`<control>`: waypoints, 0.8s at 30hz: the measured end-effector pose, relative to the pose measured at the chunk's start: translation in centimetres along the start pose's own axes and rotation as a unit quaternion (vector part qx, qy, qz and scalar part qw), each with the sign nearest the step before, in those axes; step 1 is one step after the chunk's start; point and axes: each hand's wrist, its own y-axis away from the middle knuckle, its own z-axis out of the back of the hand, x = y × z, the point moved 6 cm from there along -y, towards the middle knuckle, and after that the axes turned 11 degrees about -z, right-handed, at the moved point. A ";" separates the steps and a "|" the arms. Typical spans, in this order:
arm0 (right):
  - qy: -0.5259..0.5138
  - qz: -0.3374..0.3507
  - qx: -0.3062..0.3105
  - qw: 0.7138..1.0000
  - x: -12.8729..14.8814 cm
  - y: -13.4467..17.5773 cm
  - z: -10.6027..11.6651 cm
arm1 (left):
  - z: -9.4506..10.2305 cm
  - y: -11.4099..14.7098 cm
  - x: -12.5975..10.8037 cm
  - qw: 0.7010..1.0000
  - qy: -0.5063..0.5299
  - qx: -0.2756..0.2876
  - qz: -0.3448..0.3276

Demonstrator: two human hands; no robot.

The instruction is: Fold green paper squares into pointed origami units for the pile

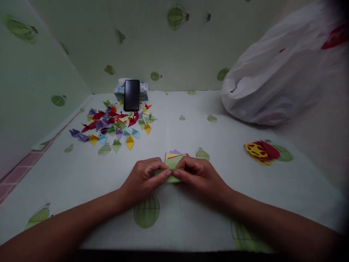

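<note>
Both hands meet at the middle of the table over a piece of green origami paper point(173, 179). The thumb and fingers of my left hand point(148, 176) pinch its left part. My right hand point(200, 174) pinches the same paper from the right, with the two thumb tips almost touching. Fingers cover much of the paper, so its folds are hard to make out. Just behind it lies a small stack of coloured paper squares point(169, 156), with purple, yellow, red and green edges showing.
Many small folded paper pieces point(117, 125) lie heaped at the back left. A black phone point(132, 95) leans against a tissue box point(144, 91) behind them. Yellow and red paper cutouts point(259, 151) rest on the right. A white plastic bag point(261, 80) bulges at the back right.
</note>
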 end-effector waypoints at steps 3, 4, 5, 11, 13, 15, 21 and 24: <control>0.003 -0.010 -0.005 1.000 0.1 0.2 0.1 | 0.1 0.0 -0.1 1.000 0.005 -0.001 0.005; -0.002 -0.016 -0.002 1.000 0.1 0.2 0.1 | 0.2 0.0 -0.1 1.000 0.005 -0.002 0.009; -0.009 -0.024 0.001 1.000 0.1 0.2 0.1 | 0.2 0.0 0.0 1.000 0.004 -0.004 0.014; -0.043 -0.055 0.001 0.998 0.1 -0.1 0.7 | 1.1 -0.1 0.8 0.998 -0.004 -0.038 0.049; -0.044 -0.064 -0.004 0.997 0.2 -0.1 0.9 | 1.4 -0.3 1.0 0.997 0.003 -0.045 0.057; -0.038 -0.073 -0.009 0.997 0.2 -0.2 1.0 | 1.6 -0.4 1.0 0.997 0.007 -0.054 0.058; -0.040 -0.077 -0.006 0.996 -0.1 -0.4 1.0 | 1.9 -0.7 0.9 0.998 -0.031 -0.043 0.037; -0.024 -0.056 0.010 0.998 -0.1 -0.6 0.9 | 1.8 -0.9 0.6 0.998 -0.066 -0.015 -0.011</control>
